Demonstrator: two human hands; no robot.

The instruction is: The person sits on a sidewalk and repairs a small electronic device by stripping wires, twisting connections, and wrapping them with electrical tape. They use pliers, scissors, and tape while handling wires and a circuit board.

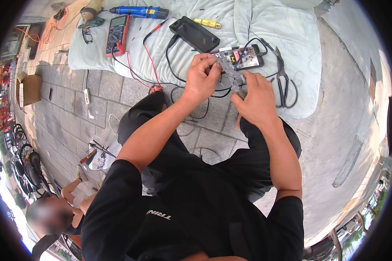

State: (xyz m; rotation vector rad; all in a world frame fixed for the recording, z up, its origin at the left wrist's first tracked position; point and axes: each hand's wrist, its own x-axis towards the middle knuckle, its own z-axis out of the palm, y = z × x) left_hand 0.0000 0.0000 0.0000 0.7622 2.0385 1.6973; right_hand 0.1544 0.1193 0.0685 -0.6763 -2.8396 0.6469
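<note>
A thin grey plate with notches and holes (231, 73) is held over the near edge of the padded cloth. My right hand (258, 98) grips its lower end between thumb and fingers. At the plate's left edge, my left hand (200, 79) is closed in a pinch; what lies between its fingertips is too small to make out. Just beyond the plate sits an opened device with an exposed circuit board (249, 57), wires running from it. Its lower left part is hidden by the plate and my fingers. A black plastic housing (194, 35) rests farther back.
Black-handled scissors (283, 80) lie right of the board. Left are a red-framed multimeter (117, 35) with probe leads, a blue electric screwdriver (139, 11) and a yellow-handled tool (207, 23). Cables trail onto the paving. A person (52, 215) sits at lower left; a cardboard box (30, 90) stands farther off.
</note>
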